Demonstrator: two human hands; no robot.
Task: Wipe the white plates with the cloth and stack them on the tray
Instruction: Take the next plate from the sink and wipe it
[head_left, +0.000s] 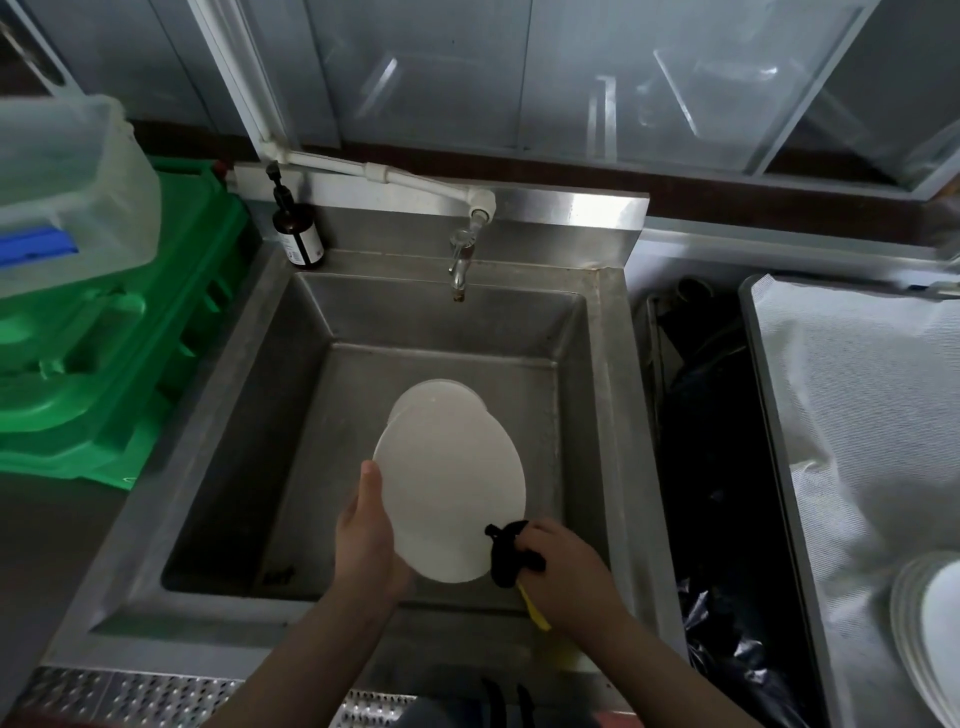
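- Both forearms reach up from the bottom edge over the front lip of the steel sink (208, 467), the left one running nearly straight up, the right one angling in from the lower right.
- Left hand (366, 540) is turned edge-on, thumb stretched up along the left rim of a white plate (449, 483); its fingers go behind the plate and are hidden, so it grips the plate by that edge.
- Right hand (563, 569) is curled into a loose fist around a black cloth (511, 551), pressing the bunched cloth against the plate's lower right rim; a bit of yellow sticks out below the fist.
- That plate is held tilted above the sink basin, its pale face toward the camera.
- Behind its top edge a second white plate (441, 391) shows as a thin arc; whether it rests on the sink floor or is held too cannot be told.
- Tap (460, 260) hangs over the back of the basin, fed by a white pipe (395, 174); a brown pump bottle (297, 228) stands on the back left corner.
- Right of the sink lies a dark gap with a black bag (727, 623), then a tray (769, 415) lined with white sheeting, on which a stack of white plates (930, 629) sits at the frame's right edge.
- Left of the sink, green plastic crates (119, 353) carry a clear tub (67, 192).
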